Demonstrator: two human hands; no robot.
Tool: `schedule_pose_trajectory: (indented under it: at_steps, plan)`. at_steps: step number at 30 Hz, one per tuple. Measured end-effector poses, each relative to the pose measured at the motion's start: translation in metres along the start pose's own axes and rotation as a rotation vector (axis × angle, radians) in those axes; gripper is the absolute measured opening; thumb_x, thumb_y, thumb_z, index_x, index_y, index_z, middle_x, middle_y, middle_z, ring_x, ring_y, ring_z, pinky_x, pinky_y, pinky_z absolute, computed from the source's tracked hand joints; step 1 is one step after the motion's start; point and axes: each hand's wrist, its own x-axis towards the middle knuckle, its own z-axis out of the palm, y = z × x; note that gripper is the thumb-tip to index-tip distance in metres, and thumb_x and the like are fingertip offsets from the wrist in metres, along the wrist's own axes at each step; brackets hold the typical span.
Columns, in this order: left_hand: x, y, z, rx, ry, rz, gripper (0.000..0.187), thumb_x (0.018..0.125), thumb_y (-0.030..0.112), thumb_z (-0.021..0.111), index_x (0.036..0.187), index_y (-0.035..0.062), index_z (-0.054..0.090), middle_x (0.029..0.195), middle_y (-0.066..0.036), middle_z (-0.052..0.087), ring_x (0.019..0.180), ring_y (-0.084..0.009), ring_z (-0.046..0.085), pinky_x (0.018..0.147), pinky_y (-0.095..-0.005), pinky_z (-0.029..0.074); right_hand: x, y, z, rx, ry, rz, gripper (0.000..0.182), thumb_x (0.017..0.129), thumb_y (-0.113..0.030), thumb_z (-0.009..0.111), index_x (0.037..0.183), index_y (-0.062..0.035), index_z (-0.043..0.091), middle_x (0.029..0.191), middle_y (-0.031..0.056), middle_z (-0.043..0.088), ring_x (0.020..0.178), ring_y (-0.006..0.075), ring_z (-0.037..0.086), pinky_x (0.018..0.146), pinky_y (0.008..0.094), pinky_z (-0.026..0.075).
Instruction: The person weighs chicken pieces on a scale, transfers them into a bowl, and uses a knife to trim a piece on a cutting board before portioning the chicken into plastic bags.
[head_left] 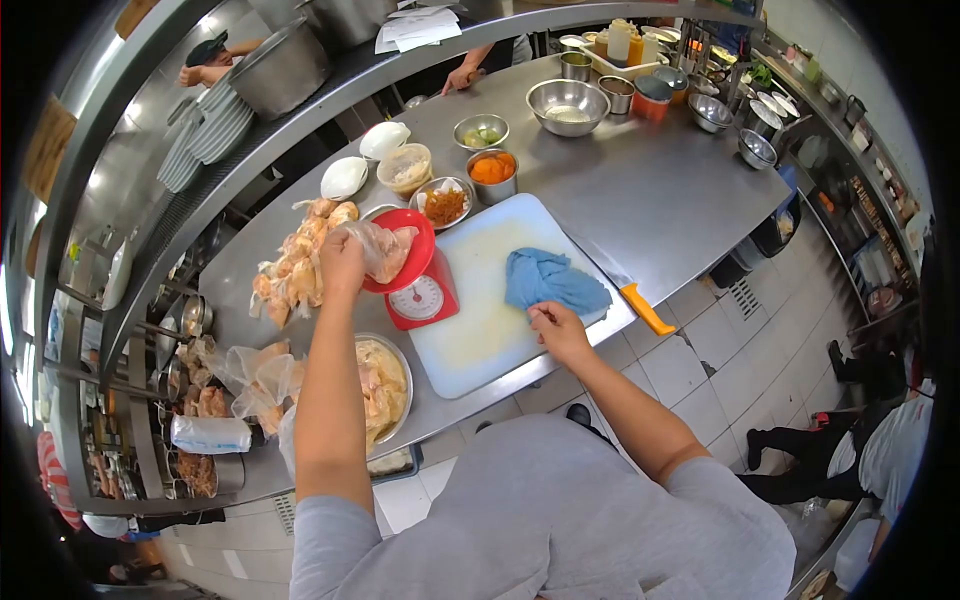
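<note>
My left hand (343,262) is closed on a clear plastic bag (378,250) with pale raw meat in it, at the red pan (420,250) of a kitchen scale. The scale's round dial (415,299) faces me. My right hand (560,330) has its fingers curled beside a crumpled blue cloth (555,280); whether anything is between them is hidden. Beneath the cloth lies a white cutting board (465,340). An orange-handled knife (648,309) rests along the board's right side. Raw chicken pieces (300,255) are heaped left of the scale.
A bowl of pale meat (383,385) and loose plastic bags (262,375) are near my left arm. Behind the board stand a container of orange food (492,168) and a large steel bowl (568,106). A shelf (200,150) runs along the left. Other people are nearby.
</note>
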Motion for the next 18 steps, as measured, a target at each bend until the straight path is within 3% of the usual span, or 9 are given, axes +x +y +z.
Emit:
schedule_pose_trajectory:
  at_steps: [2, 6, 8, 9, 11, 12, 14, 18]
  plan:
    - [-0.01, 0.039, 0.001, 0.559, 0.089, 0.199, 0.027, 0.092, 0.015, 0.056, 0.091, -0.0037, 0.076, 0.083, -0.016, 0.076, 0.077, -0.0238, 0.072, 0.073, -0.0373, 0.055, 0.002, 0.002, 0.001, 0.01, -0.017, -0.009, 0.028, 0.103, -0.028, 0.067, 0.111, -0.001, 0.071, 0.088, 0.0034, 0.067, 0.072, 0.0115, 0.062, 0.064, 0.0289, 0.054]
    - [0.02, 0.028, -0.016, 0.76, 0.133, 0.12, 0.03, 0.093, 0.018, 0.055, 0.088, -0.0049, 0.075, 0.075, -0.015, 0.074, 0.072, -0.0255, 0.072, 0.069, -0.0405, 0.056, 0.005, 0.002, 0.005, 0.023, -0.032, -0.02, 0.029, 0.103, -0.029, 0.067, 0.111, -0.001, 0.071, 0.089, 0.0035, 0.068, 0.072, 0.0117, 0.062, 0.064, 0.0289, 0.054]
    - [0.018, 0.047, -0.021, 0.461, 0.046, -0.119, 0.033, 0.096, 0.023, 0.055, 0.094, -0.0037, 0.074, 0.086, -0.015, 0.076, 0.08, -0.0265, 0.073, 0.072, -0.0438, 0.056, 0.006, -0.002, 0.006, 0.007, -0.052, -0.007, 0.03, 0.104, -0.029, 0.067, 0.112, -0.001, 0.071, 0.09, 0.0038, 0.068, 0.072, 0.0119, 0.062, 0.065, 0.0291, 0.054]
    - [0.018, 0.055, -0.02, 0.462, 0.051, -0.119, 0.033, 0.096, 0.023, 0.055, 0.094, -0.0037, 0.074, 0.086, -0.015, 0.076, 0.08, -0.0265, 0.073, 0.072, -0.0438, 0.056, 0.006, -0.003, 0.007, 0.007, -0.056, -0.009, 0.03, 0.104, -0.029, 0.067, 0.112, -0.001, 0.071, 0.09, 0.0038, 0.068, 0.072, 0.0119, 0.062, 0.065, 0.0291, 0.054]
    - [0.018, 0.068, -0.018, -0.19, 0.057, -0.413, 0.031, 0.098, 0.022, 0.05, 0.105, -0.0009, 0.069, 0.093, -0.015, 0.071, 0.084, -0.0286, 0.066, 0.078, -0.0455, 0.055, 0.006, -0.001, 0.008, 0.045, -0.03, -0.031, 0.031, 0.104, -0.03, 0.067, 0.113, -0.0008, 0.071, 0.091, 0.0043, 0.068, 0.073, 0.0119, 0.062, 0.066, 0.029, 0.054]
    - [0.02, 0.073, -0.021, -0.189, 0.062, -0.412, 0.031, 0.098, 0.022, 0.05, 0.105, -0.0009, 0.069, 0.093, -0.015, 0.071, 0.084, -0.0286, 0.066, 0.078, -0.0455, 0.055, 0.006, 0.0, 0.008, 0.046, -0.036, -0.032, 0.031, 0.104, -0.03, 0.067, 0.113, -0.0008, 0.071, 0.091, 0.0043, 0.068, 0.073, 0.0119, 0.062, 0.066, 0.029, 0.054]
    - [0.026, 0.077, -0.031, -0.189, -0.05, -0.614, 0.035, 0.101, 0.023, 0.051, 0.115, -0.0031, 0.069, 0.107, -0.014, 0.073, 0.093, -0.0238, 0.069, 0.088, -0.0427, 0.055, 0.005, 0.0, 0.007, 0.05, -0.034, -0.014, 0.032, 0.104, -0.03, 0.067, 0.115, -0.0006, 0.07, 0.091, 0.0047, 0.068, 0.073, 0.0118, 0.062, 0.066, 0.0287, 0.054]
    - [0.033, 0.067, -0.039, -0.137, -0.012, -0.471, 0.033, 0.101, 0.021, 0.052, 0.114, -0.0039, 0.07, 0.103, -0.012, 0.072, 0.092, -0.0223, 0.068, 0.091, -0.0413, 0.054, 0.003, 0.0, 0.006, 0.049, -0.052, 0.001, 0.032, 0.103, -0.03, 0.067, 0.116, -0.0006, 0.07, 0.091, 0.0047, 0.068, 0.072, 0.0119, 0.061, 0.066, 0.0285, 0.053]
